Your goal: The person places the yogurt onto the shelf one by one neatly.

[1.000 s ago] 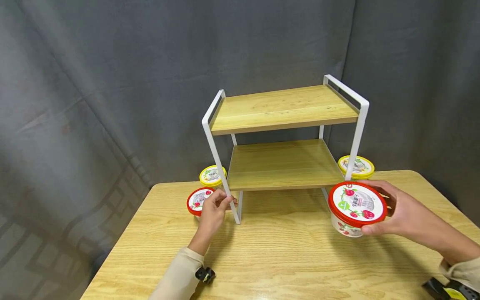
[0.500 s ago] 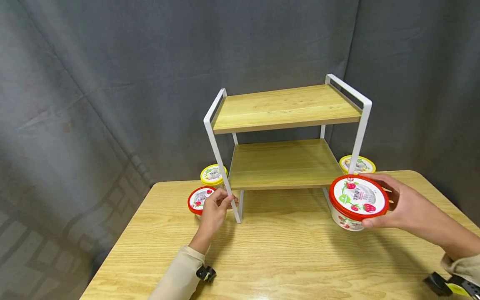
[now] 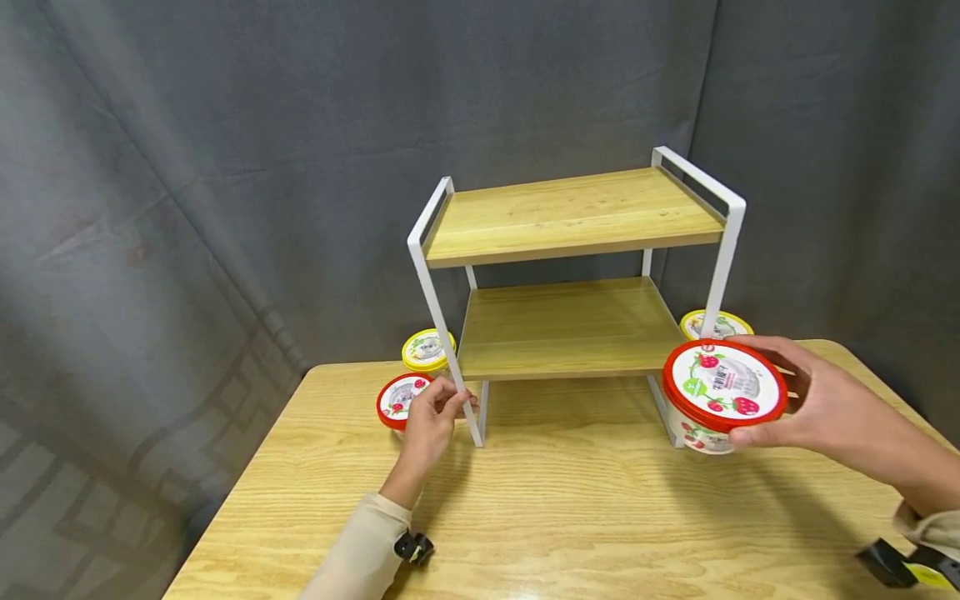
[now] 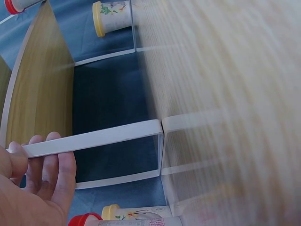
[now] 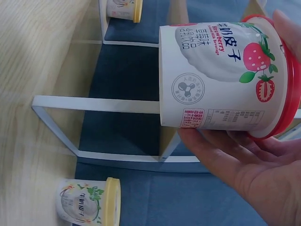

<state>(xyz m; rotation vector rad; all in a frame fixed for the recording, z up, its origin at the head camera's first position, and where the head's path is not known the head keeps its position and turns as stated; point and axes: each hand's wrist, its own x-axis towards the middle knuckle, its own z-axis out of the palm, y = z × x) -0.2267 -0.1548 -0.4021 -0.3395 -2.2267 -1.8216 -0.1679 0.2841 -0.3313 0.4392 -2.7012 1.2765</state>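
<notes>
A two-tier wooden shelf (image 3: pixel 577 212) with a white metal frame stands on the table. My left hand (image 3: pixel 427 421) pinches its front left leg (image 4: pixel 94 140) between thumb and fingers, low down. In my right hand (image 3: pixel 832 408) is a strawberry milk beverage tub (image 3: pixel 726 383) with a red lid, gripped around its side. The tub is raised off the table, in front of the shelf's front right leg, and tilts slightly toward me. In the right wrist view the tub (image 5: pixel 221 75) shows its printed side, with fingers beneath it.
Left of the shelf stand a red-lidded tub (image 3: pixel 401 400), partly behind my left hand, and a yellow-lidded tub (image 3: pixel 427 350). Another yellow-lidded tub (image 3: pixel 716 323) is behind the shelf's right leg. A grey curtain (image 3: pixel 300 167) hangs behind the wooden table (image 3: pixel 562 517).
My right hand has lifted the red-lidded tub a little and shifted it slightly to the right. The left hand keeps its hold on the shelf leg.
</notes>
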